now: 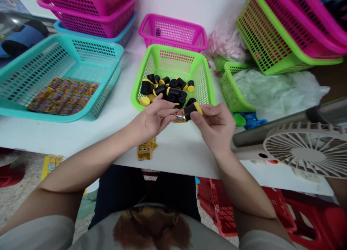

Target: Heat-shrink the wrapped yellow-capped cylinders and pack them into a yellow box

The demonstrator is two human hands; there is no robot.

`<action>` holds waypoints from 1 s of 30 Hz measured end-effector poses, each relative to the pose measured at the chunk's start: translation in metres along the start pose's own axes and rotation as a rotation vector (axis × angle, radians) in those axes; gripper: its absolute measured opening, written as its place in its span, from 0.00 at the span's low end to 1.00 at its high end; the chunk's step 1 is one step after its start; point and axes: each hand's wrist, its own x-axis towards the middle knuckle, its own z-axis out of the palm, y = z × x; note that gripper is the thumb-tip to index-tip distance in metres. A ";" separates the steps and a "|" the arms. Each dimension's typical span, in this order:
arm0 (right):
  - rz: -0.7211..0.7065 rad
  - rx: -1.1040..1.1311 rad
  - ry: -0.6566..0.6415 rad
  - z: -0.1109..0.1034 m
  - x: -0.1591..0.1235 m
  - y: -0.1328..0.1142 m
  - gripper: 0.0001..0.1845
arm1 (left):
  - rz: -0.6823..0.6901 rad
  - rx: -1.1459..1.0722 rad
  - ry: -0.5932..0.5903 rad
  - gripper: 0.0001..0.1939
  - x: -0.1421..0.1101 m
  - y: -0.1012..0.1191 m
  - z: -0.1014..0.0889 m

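Holding in the bare right hand, pinched between thumb and fingers, a short black plastic cylinder with a yellow cap. Taking clock from cylinder, 12 away from the body: cap turned toward 2 o'clock. Gripping narrowly with the bare left hand, at the cylinder's 8 o'clock end, a shiny multicoloured printed wrapper; cannot tell whether around the cylinder or only against it. At 11 o'clock, a lime-green perforated plastic basket, with a loose pile of black cylinders and yellow caps inside. At 8 o'clock, on the white tabletop, overlapping yellow printed packets. Toward 10 o'clock, a turquoise perforated plastic basket with rows of orange-and-purple printed packets. Toward 4 o'clock, a beige round-grilled fan.
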 end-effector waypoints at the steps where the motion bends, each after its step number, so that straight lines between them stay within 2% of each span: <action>1: -0.014 -0.019 -0.016 0.000 -0.002 0.001 0.23 | 0.007 -0.004 0.025 0.18 -0.001 0.001 0.000; 3: -0.061 -0.046 -0.046 -0.001 -0.004 0.002 0.22 | -0.014 -0.012 0.061 0.17 -0.003 0.003 -0.001; 6: -0.149 -0.031 -0.085 -0.001 -0.006 0.001 0.15 | -0.120 -0.052 0.085 0.20 -0.003 0.006 -0.005; 9: -0.195 0.019 -0.125 0.000 -0.007 -0.001 0.11 | -0.175 -0.136 0.120 0.28 -0.002 0.009 -0.006; 13: -0.185 -0.021 -0.135 0.003 -0.010 -0.003 0.13 | -0.172 -0.167 0.168 0.39 -0.004 0.014 -0.004; 15: -0.236 -0.085 -0.124 0.004 -0.011 -0.004 0.12 | -0.205 -0.146 0.135 0.34 -0.005 0.019 -0.004; 18: -0.401 -0.220 -0.142 0.004 -0.011 -0.008 0.05 | -0.270 -0.155 0.130 0.26 -0.003 0.030 -0.006; 20: -0.467 -0.334 -0.189 0.003 -0.011 -0.012 0.15 | -0.292 -0.236 0.200 0.29 0.001 0.036 -0.007; 22: -0.457 -0.446 -0.229 0.003 -0.012 -0.015 0.27 | -0.293 -0.378 0.242 0.36 0.007 0.039 -0.008; 24: -0.411 -0.509 -0.262 0.004 -0.015 -0.017 0.29 | -0.313 -0.562 0.187 0.37 0.011 0.038 -0.007; 26: -0.404 -0.487 -0.297 0.004 -0.019 -0.018 0.27 | -0.372 -0.717 0.050 0.35 0.012 0.037 -0.005; 28: -0.496 -0.444 -0.307 0.005 -0.023 -0.017 0.26 | -0.436 -0.787 -0.106 0.34 0.010 0.037 -0.004; 30: -0.608 -0.457 -0.295 0.008 -0.026 -0.014 0.26 | -0.463 -0.782 -0.202 0.33 0.005 0.038 -0.002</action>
